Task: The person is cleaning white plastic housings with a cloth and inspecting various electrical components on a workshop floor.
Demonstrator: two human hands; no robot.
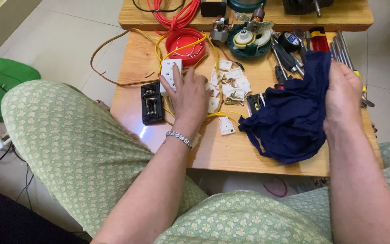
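A low wooden table (213,153) fills the middle of the view, with the person's knees in green flowered cloth at its near edge. The biggest thing on it is a dark blue cloth (290,117), bunched on the right half and hanging toward the near edge; the right hand (345,97) is closed around its upper right part, gripping the fabric. Behind the cloth lies a row of screwdrivers and other tools (290,52), and beside them a round teal motor part (249,38). A red coil of wire (186,45) sits at the far left, with yellow wire (215,58) looping around it. The left hand (188,97) lies flat and open, fingers spread, its fingertips touching a white socket block (169,74). Just left of it is a black switch base (152,103), and small white plastic pieces (231,81) are scattered between the hands.
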